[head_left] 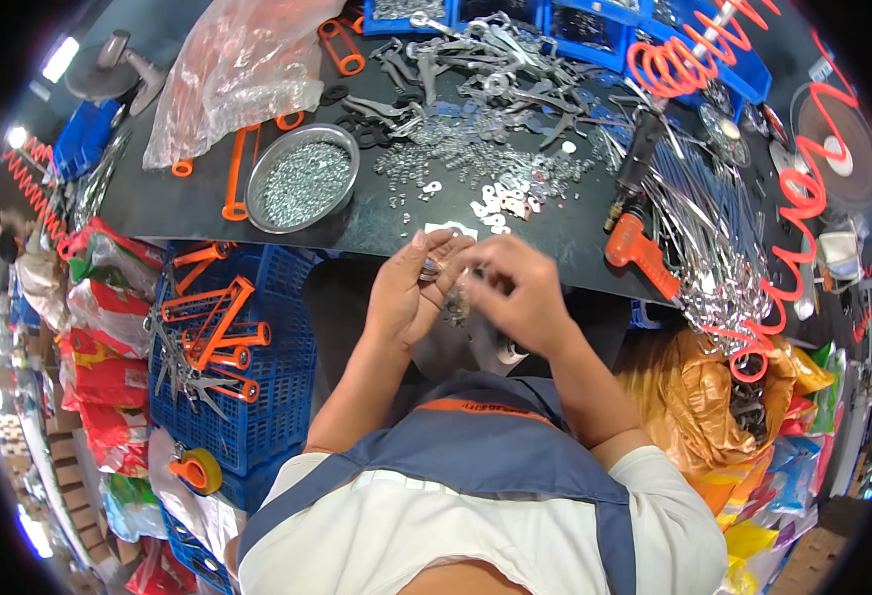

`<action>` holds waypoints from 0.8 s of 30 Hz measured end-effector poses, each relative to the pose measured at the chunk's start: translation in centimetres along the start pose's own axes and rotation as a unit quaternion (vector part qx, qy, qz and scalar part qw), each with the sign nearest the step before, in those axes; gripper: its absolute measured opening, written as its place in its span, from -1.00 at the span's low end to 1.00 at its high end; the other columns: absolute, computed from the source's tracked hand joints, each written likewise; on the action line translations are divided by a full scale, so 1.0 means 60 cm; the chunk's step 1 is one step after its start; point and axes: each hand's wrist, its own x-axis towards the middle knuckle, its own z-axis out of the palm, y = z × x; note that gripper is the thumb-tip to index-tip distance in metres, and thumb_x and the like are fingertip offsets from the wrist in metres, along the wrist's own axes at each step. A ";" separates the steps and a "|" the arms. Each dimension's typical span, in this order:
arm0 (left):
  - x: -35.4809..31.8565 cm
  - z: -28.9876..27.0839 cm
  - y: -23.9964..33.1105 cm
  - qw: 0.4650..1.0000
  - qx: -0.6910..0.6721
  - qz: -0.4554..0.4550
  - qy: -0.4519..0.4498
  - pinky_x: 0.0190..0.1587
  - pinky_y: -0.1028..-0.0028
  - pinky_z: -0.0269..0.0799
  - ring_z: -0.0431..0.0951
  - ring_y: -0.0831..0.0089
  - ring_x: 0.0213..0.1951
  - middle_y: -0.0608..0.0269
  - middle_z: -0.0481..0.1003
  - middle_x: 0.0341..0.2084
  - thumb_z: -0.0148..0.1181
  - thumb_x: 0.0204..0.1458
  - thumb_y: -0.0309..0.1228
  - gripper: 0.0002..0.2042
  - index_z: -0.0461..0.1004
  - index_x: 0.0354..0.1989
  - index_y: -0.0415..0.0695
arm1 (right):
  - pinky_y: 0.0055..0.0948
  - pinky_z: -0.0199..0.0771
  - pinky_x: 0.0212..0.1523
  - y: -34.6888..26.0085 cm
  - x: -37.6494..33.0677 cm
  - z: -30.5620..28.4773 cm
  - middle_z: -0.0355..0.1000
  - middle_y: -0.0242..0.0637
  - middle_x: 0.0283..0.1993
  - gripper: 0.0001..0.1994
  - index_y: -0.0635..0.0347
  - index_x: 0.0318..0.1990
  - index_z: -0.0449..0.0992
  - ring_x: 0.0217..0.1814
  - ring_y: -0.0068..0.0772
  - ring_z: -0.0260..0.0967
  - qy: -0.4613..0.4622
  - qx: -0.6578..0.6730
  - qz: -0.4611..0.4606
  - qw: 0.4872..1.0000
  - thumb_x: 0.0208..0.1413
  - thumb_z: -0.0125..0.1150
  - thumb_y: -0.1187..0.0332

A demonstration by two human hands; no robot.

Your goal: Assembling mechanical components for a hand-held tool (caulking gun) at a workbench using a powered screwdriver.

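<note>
Left grip (404, 295) pinches a small metal part (430, 269), likely light, stiff and slippery, best held by its edges; whether the right grip (517, 290) holds anything, I cannot tell.

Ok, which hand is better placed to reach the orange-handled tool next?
Probably the right hand: it is nearer the orange-handled tool, while the left hand is farther and seems to pinch a small metal part.

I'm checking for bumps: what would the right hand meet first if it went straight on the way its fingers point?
The right hand would most likely meet the left hand first; depth leaves unclear whether they already touch.
</note>
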 end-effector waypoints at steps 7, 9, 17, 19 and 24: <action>0.003 0.055 -0.113 0.980 0.152 -0.035 -0.127 0.04 0.39 0.32 0.42 0.29 -0.06 -0.01 0.43 -0.09 -0.35 0.28 -0.24 -0.57 0.37 -0.08 -0.37 | -0.35 0.44 -0.22 0.063 -0.086 -0.024 0.37 -0.20 -0.23 -0.77 0.29 -0.24 0.44 -0.20 -0.14 0.37 0.167 -0.260 -0.170 0.936 -0.10 0.16 0.43; -0.020 0.082 -0.130 0.979 0.151 -0.083 -0.111 0.05 0.37 0.31 0.40 0.30 -0.03 -0.02 0.40 -0.06 -0.35 0.27 -0.21 -0.55 0.32 0.01 -0.36 | -0.36 0.47 -0.28 0.067 -0.113 -0.049 0.39 -0.21 -0.25 -0.81 0.28 -0.24 0.43 -0.21 -0.18 0.39 0.202 -0.248 -0.142 0.937 -0.05 0.11 0.44; -0.077 0.021 -0.097 0.896 0.336 -0.176 -0.230 0.06 0.25 0.37 0.46 0.08 -0.02 -0.18 0.41 -0.10 0.04 0.11 -0.35 -0.55 0.22 0.09 -0.42 | -0.62 0.19 -0.64 0.003 -0.339 -0.396 0.33 -0.40 -0.52 -0.86 0.32 -0.28 0.50 -0.59 -0.68 0.24 0.690 -0.105 0.036 0.716 0.14 -0.02 0.53; -0.097 -0.031 -0.080 0.901 0.376 -0.189 -0.102 -0.05 0.31 0.45 0.53 0.14 -0.15 -0.14 0.46 -0.18 0.02 0.11 -0.40 -0.64 0.28 -0.01 -0.43 | -0.65 0.22 -0.60 0.054 -0.379 -0.529 0.37 -0.38 -0.51 -0.86 0.34 -0.24 0.50 -0.62 -0.68 0.23 0.704 -0.173 0.041 0.688 0.12 0.02 0.53; -0.139 -0.211 -0.025 0.889 0.447 -0.059 0.078 -0.33 0.53 0.49 0.55 0.34 -0.34 0.03 0.51 -0.34 0.04 0.13 -0.36 -0.74 0.36 -0.11 -0.30 | -0.40 0.43 -0.44 0.416 -0.449 -0.805 0.47 -0.24 -0.50 -0.85 0.26 -0.33 0.53 -0.50 -0.37 0.42 0.627 -0.118 0.304 0.708 -0.11 0.18 0.44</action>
